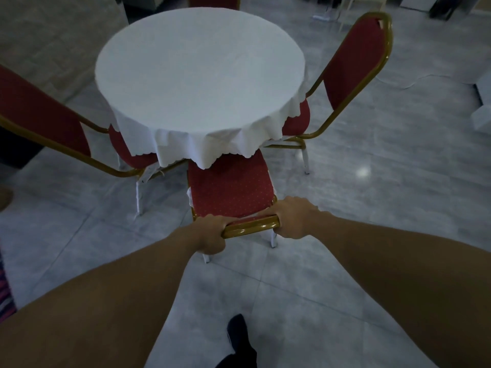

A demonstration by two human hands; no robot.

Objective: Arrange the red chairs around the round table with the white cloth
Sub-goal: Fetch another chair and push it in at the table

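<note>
A round table (199, 75) under a white cloth stands ahead of me. The near red chair (231, 187), gold-framed, faces it with the seat's front under the cloth's hem. My left hand (211, 235) and my right hand (295, 219) both grip the top rail of its backrest, one at each end. A second red chair (39, 115) stands at the table's left, a third (356, 62) at its right, both with seats tucked under the cloth. The back of a fourth red chair (212, 1) shows beyond the far side.
Grey tiled floor (372, 197) surrounds the table. My dark-shod foot (239, 335) is on the tiles below the chair. A white chair frame (353, 6) and dim furniture stand at the far right. A striped rug edge (5, 293) lies at the left.
</note>
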